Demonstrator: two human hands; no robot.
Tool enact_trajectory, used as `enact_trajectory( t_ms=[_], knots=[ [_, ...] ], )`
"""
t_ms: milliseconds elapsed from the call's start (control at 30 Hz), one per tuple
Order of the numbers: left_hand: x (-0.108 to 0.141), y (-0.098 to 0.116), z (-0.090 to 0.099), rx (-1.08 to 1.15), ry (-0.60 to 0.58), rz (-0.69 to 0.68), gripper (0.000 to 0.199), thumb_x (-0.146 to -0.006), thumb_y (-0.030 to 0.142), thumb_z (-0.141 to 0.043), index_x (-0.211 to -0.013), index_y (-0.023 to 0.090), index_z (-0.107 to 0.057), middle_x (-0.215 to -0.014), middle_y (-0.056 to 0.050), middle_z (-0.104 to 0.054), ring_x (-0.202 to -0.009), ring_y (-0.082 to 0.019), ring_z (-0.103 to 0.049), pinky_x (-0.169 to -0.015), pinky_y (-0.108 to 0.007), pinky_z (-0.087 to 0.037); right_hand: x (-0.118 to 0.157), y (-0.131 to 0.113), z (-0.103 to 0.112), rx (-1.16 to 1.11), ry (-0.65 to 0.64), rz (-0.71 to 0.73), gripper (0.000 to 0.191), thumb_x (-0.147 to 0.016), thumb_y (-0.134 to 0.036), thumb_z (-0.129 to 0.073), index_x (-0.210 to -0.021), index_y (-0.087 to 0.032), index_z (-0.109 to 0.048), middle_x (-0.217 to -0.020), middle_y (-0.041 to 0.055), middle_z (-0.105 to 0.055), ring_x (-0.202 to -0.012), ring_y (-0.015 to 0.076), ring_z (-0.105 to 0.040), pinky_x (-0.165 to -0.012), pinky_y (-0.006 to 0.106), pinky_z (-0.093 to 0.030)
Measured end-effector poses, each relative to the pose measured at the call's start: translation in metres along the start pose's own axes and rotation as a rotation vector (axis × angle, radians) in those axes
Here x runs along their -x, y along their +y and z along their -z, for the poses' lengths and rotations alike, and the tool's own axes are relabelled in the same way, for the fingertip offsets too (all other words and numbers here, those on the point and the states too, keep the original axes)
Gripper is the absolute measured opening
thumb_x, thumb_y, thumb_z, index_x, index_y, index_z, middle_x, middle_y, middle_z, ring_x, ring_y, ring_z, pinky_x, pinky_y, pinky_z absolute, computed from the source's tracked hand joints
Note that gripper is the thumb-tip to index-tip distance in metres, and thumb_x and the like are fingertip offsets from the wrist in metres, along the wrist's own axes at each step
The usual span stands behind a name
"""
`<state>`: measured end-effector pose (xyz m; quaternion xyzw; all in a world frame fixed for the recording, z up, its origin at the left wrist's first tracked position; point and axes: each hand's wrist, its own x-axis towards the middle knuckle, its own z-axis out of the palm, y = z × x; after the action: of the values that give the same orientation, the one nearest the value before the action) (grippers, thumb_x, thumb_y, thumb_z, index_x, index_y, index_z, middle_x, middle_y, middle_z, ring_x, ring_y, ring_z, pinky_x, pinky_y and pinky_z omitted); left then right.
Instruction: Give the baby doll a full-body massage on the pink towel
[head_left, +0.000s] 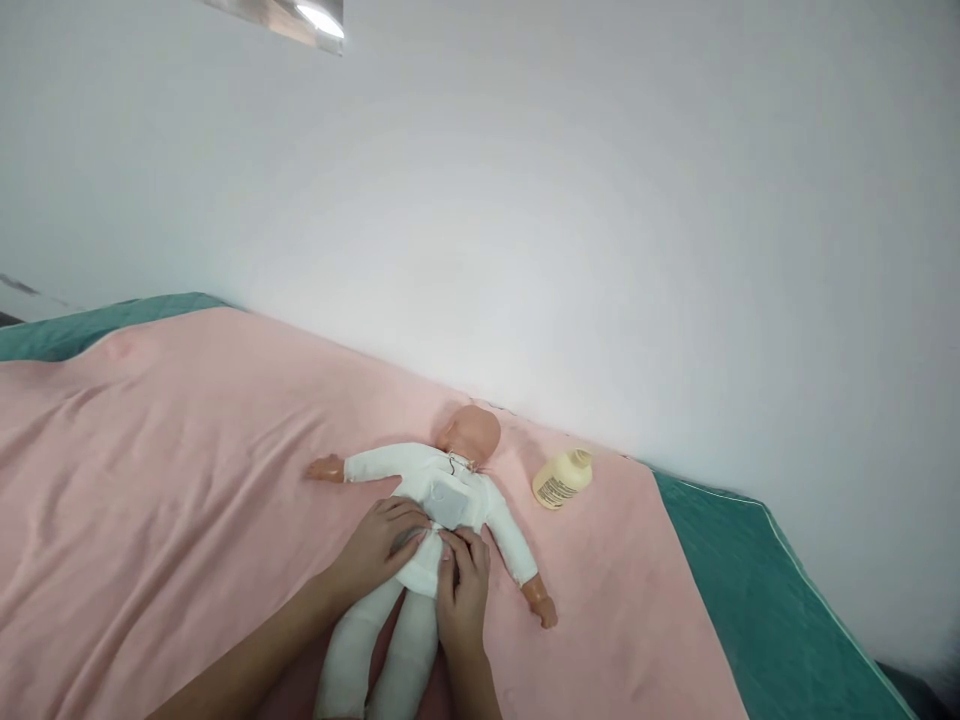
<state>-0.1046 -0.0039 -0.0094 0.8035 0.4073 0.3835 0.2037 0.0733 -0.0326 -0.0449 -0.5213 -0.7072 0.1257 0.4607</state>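
Note:
A baby doll [457,565] in white cloth lies with its arms spread and its bald head toward the wall. No facial features show, and it seems to lie front down. On the upper torso sits a pale grey rectangular box [447,503]. My left hand [391,538] rests at the left of the doll's waist, thumb and fingers pinched on the white cloth beside a greyish patch. My right hand [463,580] is at the right of the waist, its curled fingers also closed on the cloth. The fingertips of both hands nearly meet just below the box.
A cream bottle [561,480] with printed text stands tilted to the right of the doll's head. Under everything is a pink blanket [187,450], creased on the left. Green cloth [750,570] shows at both sides. A pale wall [525,200] rises behind.

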Motion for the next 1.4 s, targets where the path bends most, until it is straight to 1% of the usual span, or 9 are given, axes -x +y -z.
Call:
enact_trajectory(
  t_ms=[100,200,267,367,500,667,1000,1267,1400],
  knots=[
    [-0.007,-0.003,0.003,0.024,-0.016,0.004,0.021,-0.094,0.027,-0.045,-0.093,0.02,-0.065,-0.092,-0.003,-0.068,-0.091,-0.02,-0.058,-0.088,-0.036,-0.042,-0.004,-0.003,0.003,-0.042,0.003,-0.028,0.025,-0.095,-0.027,-0.045,-0.104,-0.022,-0.067,-0.105,0.0072,-0.059,-0.103,0.0217,-0.053,-0.092,0.039,-0.041],
    [-0.02,-0.006,0.007,0.036,0.015,0.028,0.032,-0.097,0.032,-0.04,-0.079,0.018,-0.063,-0.076,-0.003,-0.064,-0.076,-0.019,-0.057,-0.076,-0.034,-0.044,-0.015,-0.005,0.007,-0.123,0.044,-0.084,0.028,-0.097,-0.03,-0.041,-0.098,-0.021,-0.068,-0.1,0.0071,-0.06,-0.099,0.0206,-0.055,-0.091,0.037,-0.042],
    [-0.032,-0.008,0.008,0.032,0.061,0.031,0.036,-0.098,0.033,-0.037,-0.079,0.017,-0.062,-0.079,-0.004,-0.066,-0.079,-0.021,-0.058,-0.077,-0.034,-0.045,-0.028,-0.005,0.007,-0.132,0.105,-0.094,0.031,-0.097,-0.032,-0.039,-0.098,-0.019,-0.067,-0.1,0.0083,-0.059,-0.099,0.0207,-0.055,-0.09,0.036,-0.043],
    [-0.051,-0.01,0.006,0.004,0.078,-0.007,0.031,-0.098,0.033,-0.037,-0.091,0.018,-0.064,-0.096,-0.006,-0.068,-0.094,-0.022,-0.058,-0.086,-0.036,-0.043,-0.049,-0.005,0.004,-0.065,0.14,-0.054,0.033,-0.097,-0.035,-0.038,-0.101,-0.018,-0.065,-0.104,0.0099,-0.059,-0.103,0.0217,-0.053,-0.092,0.037,-0.042],
    [-0.064,-0.017,-0.005,-0.036,0.031,-0.019,0.029,-0.098,0.031,-0.039,-0.088,0.018,-0.063,-0.089,-0.005,-0.068,-0.088,-0.022,-0.059,-0.083,-0.037,-0.044,-0.066,-0.005,-0.002,-0.021,0.083,-0.043,0.03,-0.097,-0.032,-0.037,-0.093,-0.018,-0.064,-0.093,0.0072,-0.063,-0.094,0.0209,-0.054,-0.087,0.036,-0.041],
    [-0.061,-0.026,-0.016,-0.08,0.015,-0.012,0.026,-0.096,0.028,-0.043,-0.085,0.017,-0.064,-0.088,-0.005,-0.068,-0.087,-0.022,-0.059,-0.083,-0.038,-0.044,-0.064,-0.003,-0.007,0.013,0.04,-0.07,0.027,-0.096,-0.028,-0.037,-0.089,-0.019,-0.061,-0.09,0.0062,-0.063,-0.089,0.0212,-0.054,-0.084,0.036,-0.04],
    [-0.053,-0.029,-0.024,-0.139,0.072,-0.025,0.024,-0.095,0.024,-0.042,-0.111,0.017,-0.059,-0.116,-0.008,-0.062,-0.111,-0.023,-0.052,-0.096,-0.042,-0.04,-0.054,0.004,-0.013,0.052,0.072,-0.033,0.03,-0.096,-0.029,-0.037,-0.113,-0.017,-0.057,-0.116,0.0118,-0.056,-0.113,0.0236,-0.048,-0.099,0.043,-0.037],
    [-0.057,-0.03,-0.024,-0.166,0.036,-0.014,0.024,-0.096,0.025,-0.04,-0.104,0.018,-0.062,-0.104,-0.006,-0.067,-0.101,-0.022,-0.057,-0.091,-0.04,-0.043,-0.059,0.008,-0.014,0.094,0.038,-0.029,0.031,-0.094,-0.027,-0.036,-0.11,-0.017,-0.061,-0.11,0.0111,-0.062,-0.109,0.0234,-0.052,-0.097,0.043,-0.039],
    [-0.055,-0.03,-0.024,-0.18,0.039,-0.016,0.026,-0.096,0.025,-0.04,-0.11,0.018,-0.06,-0.112,-0.007,-0.064,-0.106,-0.023,-0.055,-0.093,-0.041,-0.042,-0.058,0.009,-0.014,0.094,0.026,-0.03,0.035,-0.095,-0.027,-0.034,-0.117,-0.016,-0.059,-0.117,0.0113,-0.061,-0.114,0.0235,-0.049,-0.1,0.045,-0.037]
  ],
)
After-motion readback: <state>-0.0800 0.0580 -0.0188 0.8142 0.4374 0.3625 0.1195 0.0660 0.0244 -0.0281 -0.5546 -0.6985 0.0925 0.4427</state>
